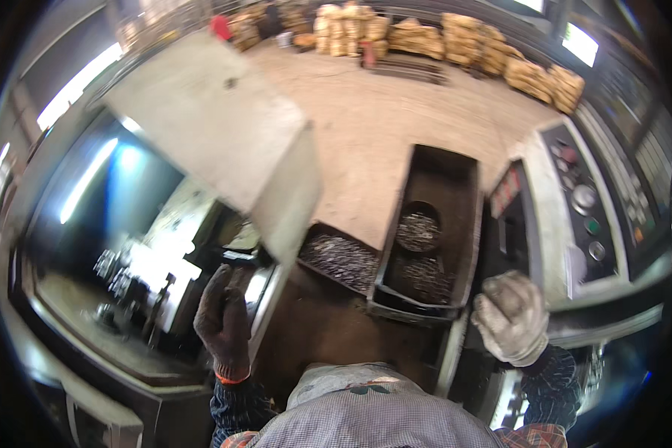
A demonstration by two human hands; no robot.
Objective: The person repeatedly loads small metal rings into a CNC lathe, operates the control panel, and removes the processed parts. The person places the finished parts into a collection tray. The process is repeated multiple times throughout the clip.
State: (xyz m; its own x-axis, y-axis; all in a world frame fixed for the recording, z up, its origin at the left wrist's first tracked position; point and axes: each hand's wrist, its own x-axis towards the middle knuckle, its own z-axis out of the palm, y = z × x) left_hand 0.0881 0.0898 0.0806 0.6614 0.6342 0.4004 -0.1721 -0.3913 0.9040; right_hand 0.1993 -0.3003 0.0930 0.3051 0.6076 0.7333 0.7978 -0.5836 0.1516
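My left hand (225,321), in a dark, soiled work glove with an orange cuff, is at the right edge of the lathe's opening. Its fingers point up and are apart, with nothing visible between them. Inside the lathe, a brightly lit tool turret (160,276) and metal fittings show through the opening. My right hand (511,317), in a pale grey glove, is beside the control panel (586,213) of a second machine. Its fingers are curled inward, and whatever they may hold is hidden.
Between the machines stands a long dark metal bin (463,168) holding a round container (418,228) and small metal parts. A lower tray (340,257) of similar parts lies left of it. The lathe's pale door (209,112) juts out. Yellow sacks (467,41) line the far wall.
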